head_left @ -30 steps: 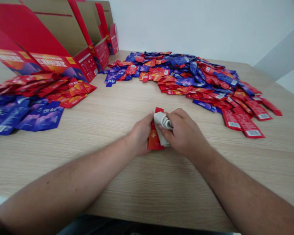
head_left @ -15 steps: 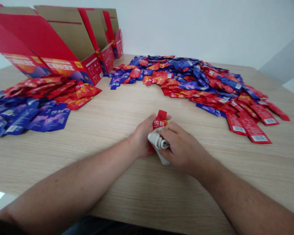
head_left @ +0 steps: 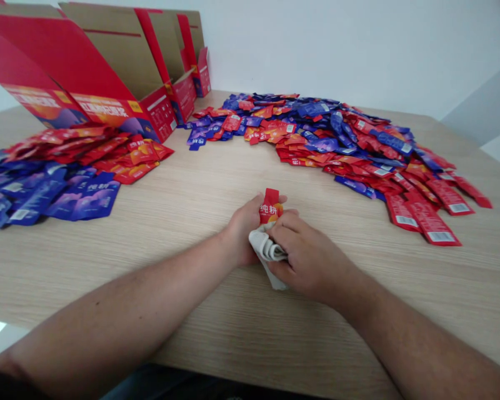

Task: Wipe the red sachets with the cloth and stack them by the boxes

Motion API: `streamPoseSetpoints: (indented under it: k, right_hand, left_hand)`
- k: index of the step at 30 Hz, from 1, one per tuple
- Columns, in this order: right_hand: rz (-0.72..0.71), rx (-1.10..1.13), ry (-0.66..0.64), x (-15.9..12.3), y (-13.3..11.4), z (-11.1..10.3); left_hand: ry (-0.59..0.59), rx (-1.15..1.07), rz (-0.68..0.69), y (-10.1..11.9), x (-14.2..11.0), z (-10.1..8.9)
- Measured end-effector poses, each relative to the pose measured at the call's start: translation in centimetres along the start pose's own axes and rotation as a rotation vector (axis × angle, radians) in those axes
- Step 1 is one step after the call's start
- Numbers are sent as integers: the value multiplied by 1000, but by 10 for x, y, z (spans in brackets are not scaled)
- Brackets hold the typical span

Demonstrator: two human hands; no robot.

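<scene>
Near the middle of the table, my left hand [head_left: 246,229] is closed around a red pouch [head_left: 270,210] with white lettering and an orange patch. The pouch's narrow red top points away from me, and its lower part is covered. My right hand [head_left: 302,250] grips a folded pale grey cloth [head_left: 265,245], which presses against the front of the pouch. One end of the cloth hangs down below my fingers. Both hands are just above the wooden table [head_left: 216,189].
A wide heap of red and blue pouches [head_left: 325,130] curves across the back and right. At left, red pouches [head_left: 91,147] lie behind blue pouches [head_left: 54,191]. Several open red cardboard boxes [head_left: 108,105] stand behind them, close to the white wall [head_left: 316,50].
My right hand has moved the cloth slightly down the pouch toward me, and more of the orange patch shows. My left hand still holds the pouch in nearly the same place.
</scene>
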State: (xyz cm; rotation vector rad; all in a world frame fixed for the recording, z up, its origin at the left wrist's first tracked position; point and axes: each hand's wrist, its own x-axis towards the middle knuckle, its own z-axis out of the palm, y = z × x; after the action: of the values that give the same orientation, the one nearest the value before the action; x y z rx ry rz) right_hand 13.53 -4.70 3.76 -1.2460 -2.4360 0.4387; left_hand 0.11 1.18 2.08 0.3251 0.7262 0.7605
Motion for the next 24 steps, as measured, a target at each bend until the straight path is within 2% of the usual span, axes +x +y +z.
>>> streamPoseSetpoints:
  k: [2,7,9,12,16,19,21,24]
  right_hand:
    - [-16,0,9,2,6,-3]
    - [230,-157,362,14,37,-7]
    - [284,-167,404,16,42,-6]
    - [226,-128,326,13,31,-3]
    - [86,-87,98,2,6,-1]
    - [15,-40,-14,-1,1,-2]
    - [4,-28,-8,1,6,-3]
    - [93,-94,152,8,21,-6]
  left_hand:
    - [-6,18,-21,-2,-2,3]
    - [15,46,-60,-12,-1,11]
    - [22,58,-57,-14,1,12]
    - [35,47,-76,-13,1,8]
    - [-6,22,-31,-5,0,1]
    - [-3,34,-2,-2,-1,0]
    - [-14,20,-9,-3,0,1]
    - [-24,15,-52,-8,1,4]
